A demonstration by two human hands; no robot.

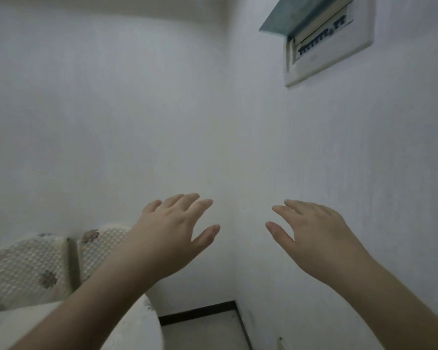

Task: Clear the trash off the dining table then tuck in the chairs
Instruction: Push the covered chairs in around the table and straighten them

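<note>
My left hand (173, 231) and my right hand (314, 236) are stretched out in front of me toward a bare white wall corner. Both have their backs up, fingers spread apart, and hold nothing. A gap of bare wall separates them. No dining table, trash or chairs appear in this view.
A cream sofa (31, 274) with patterned back cushions stands at the lower left, partly under my left forearm. An open electrical panel box (324, 39) is mounted high on the right wall. A strip of floor with dark baseboard (200, 313) shows in the corner below.
</note>
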